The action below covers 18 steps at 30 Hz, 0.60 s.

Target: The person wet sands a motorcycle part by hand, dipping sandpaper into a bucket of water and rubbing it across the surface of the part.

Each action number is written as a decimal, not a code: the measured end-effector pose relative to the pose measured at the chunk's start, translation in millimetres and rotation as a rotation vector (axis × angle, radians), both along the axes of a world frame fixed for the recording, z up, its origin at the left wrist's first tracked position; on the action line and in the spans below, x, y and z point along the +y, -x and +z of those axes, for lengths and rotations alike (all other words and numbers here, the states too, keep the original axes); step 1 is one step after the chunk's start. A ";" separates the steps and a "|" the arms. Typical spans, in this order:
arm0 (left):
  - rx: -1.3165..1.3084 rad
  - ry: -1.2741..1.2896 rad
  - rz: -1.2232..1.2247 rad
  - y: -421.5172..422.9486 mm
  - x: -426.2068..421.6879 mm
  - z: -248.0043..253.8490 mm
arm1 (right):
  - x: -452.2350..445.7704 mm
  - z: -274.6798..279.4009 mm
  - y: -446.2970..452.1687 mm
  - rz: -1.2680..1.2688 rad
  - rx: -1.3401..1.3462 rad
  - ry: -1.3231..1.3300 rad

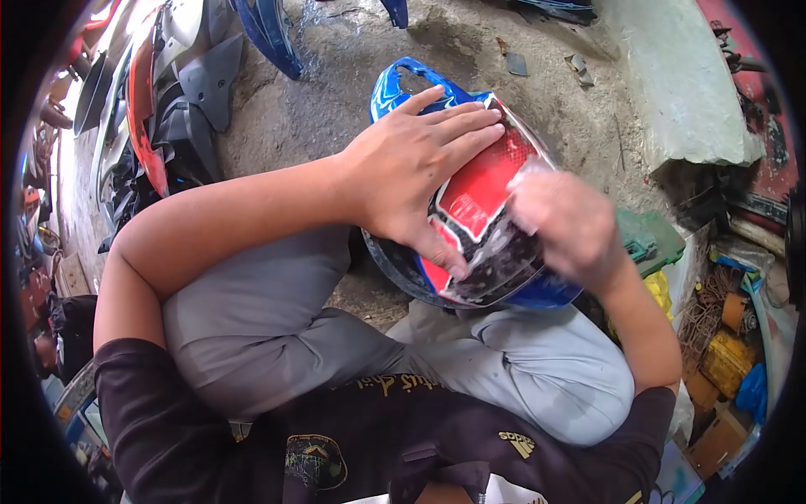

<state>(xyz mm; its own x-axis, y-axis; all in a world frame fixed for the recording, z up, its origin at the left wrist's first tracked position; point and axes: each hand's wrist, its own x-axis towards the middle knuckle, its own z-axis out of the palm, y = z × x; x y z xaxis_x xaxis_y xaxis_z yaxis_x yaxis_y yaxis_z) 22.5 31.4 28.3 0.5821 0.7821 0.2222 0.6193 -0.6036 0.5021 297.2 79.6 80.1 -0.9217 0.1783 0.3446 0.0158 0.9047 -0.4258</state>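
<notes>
While a bare left hand lies flat on it, a curved, glossy panel of blue, red and black looks part-worked

As the panel rests at the centre, just beyond the folded legs in grey trousers, the left hand reaches over it from the left, fingers spread toward the far right and thumb set apart on the near side. At the panel's right, a bare right hand is curled and blurred; something whitish shows at its fingertips, but I cannot tell whether they pinch it.

Progress can be judged only from the surface. Cloudy, pale smears mark the black near part, so that stretch seems unfinished. The bright blue loop at the panel's far left looks clean, though the hands hide much. Whether the shiny blue curved piece farther off and the long orange-red panel at left are finished, I cannot tell.
</notes>
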 end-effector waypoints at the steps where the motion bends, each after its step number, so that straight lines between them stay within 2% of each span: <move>1: 0.003 -0.005 -0.009 1.3 -0.1 0.6 | -8.0 4.6 3.0 0.015 0.008 0.005; 3: 0.011 -0.011 -0.022 3.4 -2.0 3.0 | -17.6 6.3 4.8 0.068 0.025 0.084; 6: 0.021 0.009 -0.004 1.0 -1.3 -0.9 | 19.2 -13.1 -10.8 -0.089 0.011 0.025; 7: 0.024 0.019 -0.002 1.4 -1.2 -0.7 | 23.0 -19.3 -10.7 -0.202 0.032 0.104; 11: 0.024 0.012 -0.022 2.3 -0.6 -0.4 | -15.7 9.0 5.8 0.016 0.026 0.166; 15: 0.026 0.013 -0.009 2.2 -2.2 -2.1 | 24.9 -18.2 -10.2 -0.232 0.030 0.129; 18: 0.024 0.015 -0.022 1.8 -1.9 -0.8 | -7.6 1.0 -0.8 -0.019 0.043 0.183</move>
<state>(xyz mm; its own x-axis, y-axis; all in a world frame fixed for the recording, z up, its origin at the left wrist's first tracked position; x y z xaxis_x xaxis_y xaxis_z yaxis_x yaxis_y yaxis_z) 20.7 29.5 27.4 0.6044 0.7721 0.1964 0.6177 -0.6098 0.4965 298.1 71.9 81.1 -0.9026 0.2592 0.3437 0.0108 0.8118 -0.5838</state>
